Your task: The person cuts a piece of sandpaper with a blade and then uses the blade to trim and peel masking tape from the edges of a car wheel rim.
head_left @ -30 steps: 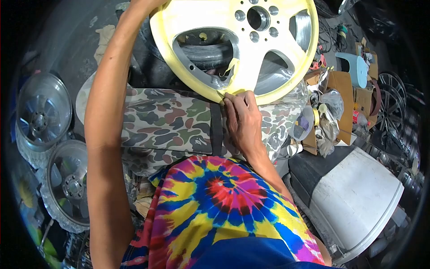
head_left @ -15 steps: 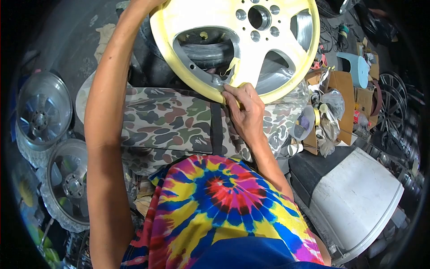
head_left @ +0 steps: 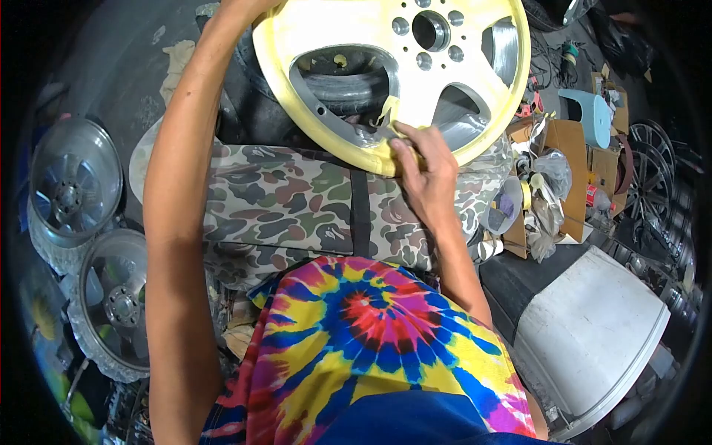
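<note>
A pale yellow alloy wheel (head_left: 326, 141) fills the top of the view, with bare grey metal inside its spoke openings. My right hand (head_left: 430, 163) is at its lower edge, thumb and fingers bent together against the rim beside an opening. Whatever is between those fingertips, if anything, is hidden. A loose yellow strip (head_left: 388, 111), like masking tape, sticks up just left of these fingers. My left hand (head_left: 256, 6) reaches the wheel's upper left edge, where the frame cuts off its fingers. Under the wheel lies a camouflage-patterned cloth (head_left: 282, 193) with a dark strap.
Two metal wheels (head_left: 70, 189) rest at the left, the lower one wrapped in plastic. On the right are an open cardboard box (head_left: 567, 163) with clutter, a light blue stool (head_left: 593, 115) and a white panel (head_left: 593, 326). A dark tyre (head_left: 341, 89) shows behind the wheel.
My right hand has slid right along the wheel's lower edge, its fingertips now nearer the yellow strip. My left arm stays nearly in place.
</note>
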The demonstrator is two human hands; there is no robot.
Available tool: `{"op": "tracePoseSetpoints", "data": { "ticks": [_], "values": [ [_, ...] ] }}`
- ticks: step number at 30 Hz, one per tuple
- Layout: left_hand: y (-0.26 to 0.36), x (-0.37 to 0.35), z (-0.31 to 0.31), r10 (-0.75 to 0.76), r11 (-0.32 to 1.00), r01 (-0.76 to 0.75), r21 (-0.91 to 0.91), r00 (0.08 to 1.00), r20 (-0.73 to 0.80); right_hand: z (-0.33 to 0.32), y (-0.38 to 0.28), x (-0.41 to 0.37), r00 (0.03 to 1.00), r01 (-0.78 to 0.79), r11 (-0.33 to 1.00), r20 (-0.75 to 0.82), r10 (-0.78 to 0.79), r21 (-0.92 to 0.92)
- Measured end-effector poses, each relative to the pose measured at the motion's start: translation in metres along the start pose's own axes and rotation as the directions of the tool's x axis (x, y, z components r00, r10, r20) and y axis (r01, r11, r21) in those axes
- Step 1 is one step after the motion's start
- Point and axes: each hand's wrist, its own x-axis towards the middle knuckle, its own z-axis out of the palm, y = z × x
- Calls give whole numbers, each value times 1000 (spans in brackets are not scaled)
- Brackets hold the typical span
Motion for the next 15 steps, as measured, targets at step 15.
{"op": "tracePoseSetpoints", "data": {
  "ticks": [15],
  "values": [
    [62,-152,15,386,888,-440,-134,557,735,-16,11,-19,976,185,980,134,-174,-74]
  ]
}}
